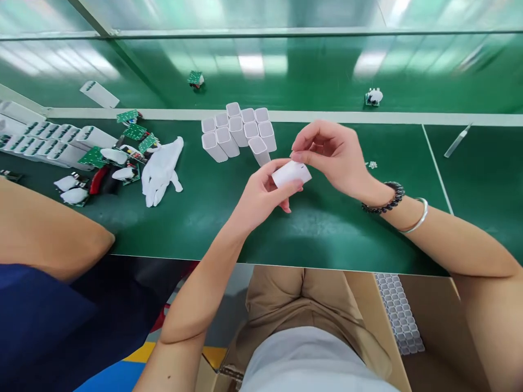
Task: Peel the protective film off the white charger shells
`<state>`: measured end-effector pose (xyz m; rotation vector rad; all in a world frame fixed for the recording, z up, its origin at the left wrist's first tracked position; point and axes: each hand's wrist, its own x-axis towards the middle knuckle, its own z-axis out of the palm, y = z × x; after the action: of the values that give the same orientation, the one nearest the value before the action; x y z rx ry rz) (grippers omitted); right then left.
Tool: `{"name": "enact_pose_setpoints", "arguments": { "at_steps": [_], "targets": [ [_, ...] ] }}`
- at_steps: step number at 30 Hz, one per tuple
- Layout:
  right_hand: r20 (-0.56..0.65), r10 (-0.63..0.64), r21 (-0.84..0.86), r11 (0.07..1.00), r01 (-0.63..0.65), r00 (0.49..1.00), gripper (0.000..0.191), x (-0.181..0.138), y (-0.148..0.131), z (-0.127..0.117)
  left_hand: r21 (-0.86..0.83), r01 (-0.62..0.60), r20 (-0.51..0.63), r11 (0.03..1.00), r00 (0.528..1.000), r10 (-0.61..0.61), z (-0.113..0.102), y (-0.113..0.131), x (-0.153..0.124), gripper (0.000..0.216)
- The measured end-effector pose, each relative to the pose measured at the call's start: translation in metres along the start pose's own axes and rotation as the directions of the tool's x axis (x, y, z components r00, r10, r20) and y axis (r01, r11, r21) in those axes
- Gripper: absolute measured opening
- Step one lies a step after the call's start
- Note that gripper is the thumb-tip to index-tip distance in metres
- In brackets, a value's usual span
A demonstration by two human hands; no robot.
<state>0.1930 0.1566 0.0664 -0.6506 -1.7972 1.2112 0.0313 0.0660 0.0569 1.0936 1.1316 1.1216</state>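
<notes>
Left hand clamped round white casing, over green bench, between its back and front edges. Right hand: thumb and index together at casing's far edge; can't tell if they pinch anything. Best keep left grip steady, right fingertips light and square.

Bare hands: two, comprising left hand and right hand. White plastic housing in hand: one. Upright, white, open-topped plastic housings in the central cluster: eleven. Green circuit boards with white parts on the rear surface: two, namely left board and right board. Slim, pale, pen-shaped tool: one. Black beaded bracelet: one. Silver metal bangle: one. White housings in rows at far left: count indeterminable.
</notes>
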Motion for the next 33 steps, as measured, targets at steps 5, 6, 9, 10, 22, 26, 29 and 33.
{"name": "enact_pose_setpoints", "arguments": {
  "at_steps": [5,6,9,10,22,26,29,33],
  "targets": [
    [0.075,-0.079,-0.085,0.993,0.085,0.994,0.013,0.002,-0.015,-0.014,0.044,-0.120,-0.132,0.992,0.983,0.124,0.005,0.003,-0.007,0.037],
    [0.094,-0.111,-0.103,0.987,0.121,0.989,0.014,0.001,-0.020,-0.015,0.053,-0.138,-0.155,0.989,0.977,0.145,0.005,0.003,-0.008,0.036],
    [0.144,-0.176,-0.142,0.970,0.196,0.974,0.021,-0.004,-0.034,-0.018,0.092,-0.181,-0.200,0.979,0.960,0.196,0.007,0.004,-0.013,0.037],
    [0.156,-0.188,-0.159,0.964,0.212,0.970,0.022,-0.006,-0.038,-0.018,0.116,-0.196,-0.208,0.974,0.954,0.216,0.008,0.005,-0.014,0.037],
    [0.235,-0.413,-0.423,0.772,0.475,0.880,0.027,-0.017,-0.062,-0.015,0.283,-0.307,-0.114,0.909,0.930,0.350,0.000,0.018,-0.027,0.046],
    [0.240,-0.378,-0.407,0.797,0.447,0.894,0.028,-0.020,-0.064,-0.012,0.308,-0.331,-0.113,0.892,0.918,0.380,-0.002,0.018,-0.028,0.048],
    [0.208,-0.262,-0.290,0.904,0.315,0.942,0.034,-0.022,-0.066,-0.012,0.383,-0.391,-0.093,0.837,0.885,0.456,-0.003,0.015,-0.030,0.050],
    [0.220,-0.018,-0.204,0.977,0.064,0.975,0.027,-0.018,-0.069,-0.016,0.455,-0.491,-0.017,0.742,0.829,0.559,-0.009,0.013,-0.029,0.058]
  ]
}}
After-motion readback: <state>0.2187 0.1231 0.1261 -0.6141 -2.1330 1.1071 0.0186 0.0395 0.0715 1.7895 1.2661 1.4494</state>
